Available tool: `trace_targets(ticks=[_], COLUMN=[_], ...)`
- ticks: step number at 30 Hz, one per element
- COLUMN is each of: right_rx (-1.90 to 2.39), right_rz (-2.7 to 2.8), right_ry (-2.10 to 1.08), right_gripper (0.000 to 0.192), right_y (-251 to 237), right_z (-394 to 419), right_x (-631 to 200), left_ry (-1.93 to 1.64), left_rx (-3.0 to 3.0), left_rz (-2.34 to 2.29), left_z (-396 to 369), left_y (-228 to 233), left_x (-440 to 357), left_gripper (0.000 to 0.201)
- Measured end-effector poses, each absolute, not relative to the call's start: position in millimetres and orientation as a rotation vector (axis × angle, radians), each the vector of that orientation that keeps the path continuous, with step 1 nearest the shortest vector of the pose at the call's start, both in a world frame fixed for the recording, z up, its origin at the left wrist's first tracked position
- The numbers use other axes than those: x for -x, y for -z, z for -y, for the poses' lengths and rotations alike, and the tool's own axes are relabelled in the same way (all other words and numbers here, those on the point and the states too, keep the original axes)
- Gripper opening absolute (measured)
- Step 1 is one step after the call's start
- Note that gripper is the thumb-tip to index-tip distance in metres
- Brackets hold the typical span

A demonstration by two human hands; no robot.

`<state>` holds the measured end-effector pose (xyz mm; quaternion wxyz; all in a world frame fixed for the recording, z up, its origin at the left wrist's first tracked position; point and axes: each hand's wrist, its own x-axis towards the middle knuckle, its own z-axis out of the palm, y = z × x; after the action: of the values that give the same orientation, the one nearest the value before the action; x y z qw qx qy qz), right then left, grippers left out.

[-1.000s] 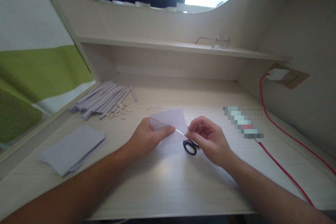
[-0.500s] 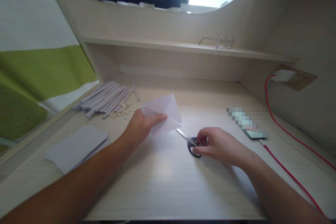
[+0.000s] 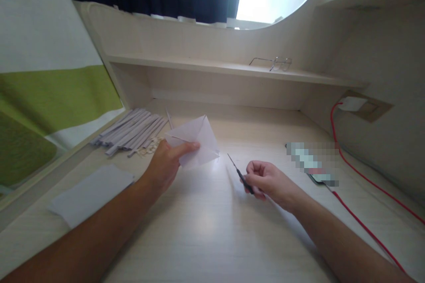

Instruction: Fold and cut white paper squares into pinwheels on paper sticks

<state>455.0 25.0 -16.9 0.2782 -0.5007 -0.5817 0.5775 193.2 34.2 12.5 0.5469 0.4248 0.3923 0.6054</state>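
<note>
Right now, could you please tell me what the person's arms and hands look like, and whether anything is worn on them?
Both forearms are bare, with no sleeves in view. The left hand and right hand wear no gloves, and no ring, watch or bracelet is visible. No markings show.

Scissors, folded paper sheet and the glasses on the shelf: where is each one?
scissors (image 3: 236, 169): head view, on the closed blades.
folded paper sheet (image 3: 201, 139): head view, on its flat upper face.
glasses (image 3: 277, 63): head view, on the frame near the lenses.

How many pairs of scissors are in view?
1. The scissors are in the right hand, blades pointing up and away, above the desk. None other shows.
</note>
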Motion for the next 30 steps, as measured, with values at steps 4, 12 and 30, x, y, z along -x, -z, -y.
trace_targets(ticks=[4, 12, 30], right_rx=[1.041, 1.085, 1.306], right_rz=[1.319, 1.271, 1.619], right_ry=[-1.581, -1.694, -1.628], right_gripper=[0.038, 0.039, 0.014], right_y=[20.0, 17.5, 28.4], right_z=[-32.2, -30.4, -22.0], right_x=[-458.6, -456.7, -443.8], left_ry=[-1.444, -1.47, -1.465], left_rx=[-1.001, -1.03, -1.01], left_rz=[-0.948, -0.95, -0.953], left_z=[-35.6, -34.3, -35.3], left_y=[-10.6, -11.1, -13.3], left_x=[-192.4, -193.1, -193.0], left_gripper=[0.027, 0.022, 0.021])
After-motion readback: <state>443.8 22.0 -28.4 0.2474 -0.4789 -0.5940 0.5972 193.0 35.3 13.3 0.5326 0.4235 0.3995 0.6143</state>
